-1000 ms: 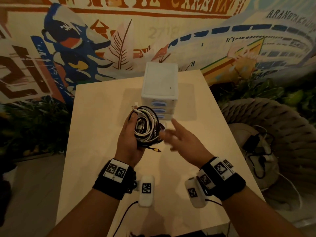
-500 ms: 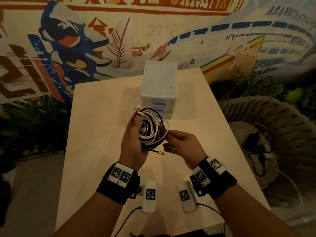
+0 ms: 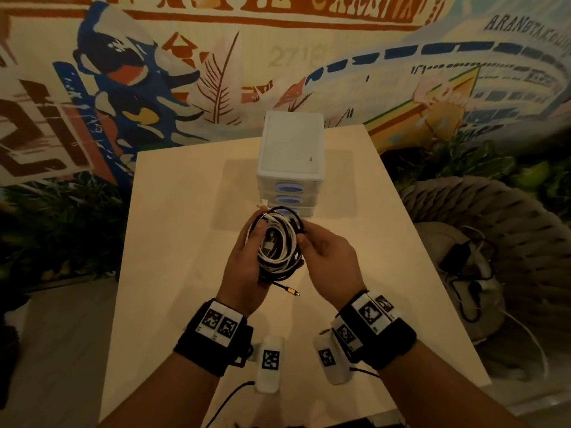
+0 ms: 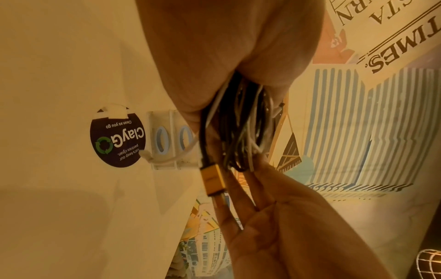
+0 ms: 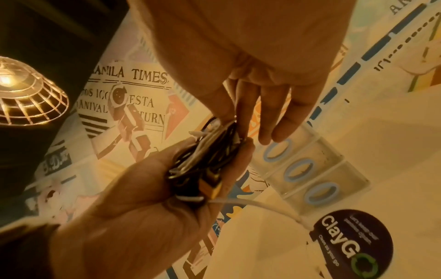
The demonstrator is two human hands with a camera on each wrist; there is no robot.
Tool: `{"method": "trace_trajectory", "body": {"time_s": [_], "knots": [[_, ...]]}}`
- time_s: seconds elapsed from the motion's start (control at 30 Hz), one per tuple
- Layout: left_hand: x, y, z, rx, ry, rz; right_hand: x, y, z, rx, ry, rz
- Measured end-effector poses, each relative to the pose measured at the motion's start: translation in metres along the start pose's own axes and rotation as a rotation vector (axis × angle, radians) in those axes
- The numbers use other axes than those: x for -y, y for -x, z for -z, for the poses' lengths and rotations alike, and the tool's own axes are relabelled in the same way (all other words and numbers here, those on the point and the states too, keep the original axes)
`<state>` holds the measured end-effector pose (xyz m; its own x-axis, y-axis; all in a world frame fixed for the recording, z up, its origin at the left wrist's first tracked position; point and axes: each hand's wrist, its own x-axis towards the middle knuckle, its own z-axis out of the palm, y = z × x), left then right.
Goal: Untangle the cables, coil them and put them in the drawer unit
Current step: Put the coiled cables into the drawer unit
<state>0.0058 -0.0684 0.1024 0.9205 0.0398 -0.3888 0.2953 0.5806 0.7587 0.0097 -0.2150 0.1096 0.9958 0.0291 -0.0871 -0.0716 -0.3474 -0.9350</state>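
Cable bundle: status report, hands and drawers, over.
Left hand grips the cable bundle; right hand pinches its edge. Black and white cables tangled. Drawer unit shut behind; nothing in the way.

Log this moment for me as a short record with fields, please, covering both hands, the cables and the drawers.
left hand: grips the cable bundle, held above the table
right hand: pinches the bundle's right edge
cables: black and white, tangled in one loose coil; a gold-tipped plug hangs below
drawer unit: white, three blue-handled drawers, all closed
sticker: round, dark, on the table
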Motion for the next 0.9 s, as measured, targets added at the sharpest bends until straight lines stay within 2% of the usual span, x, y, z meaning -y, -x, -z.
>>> {"method": "trace_trajectory", "body": {"time_s": [0.07, 0.2, 0.27, 0.37, 0.47, 0.57, 0.67, 0.77, 0.83, 0.9], "knots": [[-0.001, 0.001, 0.0, 0.023, 0.004, 0.03, 0.002, 0.0, 0.001, 0.021, 0.088, 0.033], [-0.004, 0.004, 0.001, 0.074, 0.025, 0.113, 0.01, 0.002, 0.0, 0.05, -0.026, 0.002], [-0.002, 0.005, 0.0, 0.083, 0.033, 0.127, 0.012, 0.003, -0.001, 0.069, -0.012, 0.008], [0.0, 0.002, 0.0, 0.038, -0.01, 0.095, 0.02, 0.005, 0.001, 0.143, 0.233, 0.112], [-0.004, -0.001, 0.001, 0.05, -0.038, 0.135, 0.027, 0.004, 0.004, 0.308, 0.583, 0.166], [-0.004, -0.003, 0.0, 0.081, -0.075, 0.172, 0.026, -0.004, 0.004, 0.404, 0.669, 0.128], [-0.003, -0.008, -0.004, 0.028, -0.053, 0.115, 0.023, -0.012, 0.004, 0.431, 0.554, 0.073], [-0.006, -0.014, -0.005, 0.015, -0.061, 0.024, 0.019, -0.021, 0.009, 0.465, 0.18, 0.011], [-0.008, -0.017, -0.003, 0.011, -0.067, -0.008, 0.014, -0.025, 0.011, 0.402, -0.116, -0.035], [-0.012, -0.022, -0.002, -0.028, -0.068, -0.028, 0.006, -0.028, 0.01, 0.286, -0.246, -0.116]]}}
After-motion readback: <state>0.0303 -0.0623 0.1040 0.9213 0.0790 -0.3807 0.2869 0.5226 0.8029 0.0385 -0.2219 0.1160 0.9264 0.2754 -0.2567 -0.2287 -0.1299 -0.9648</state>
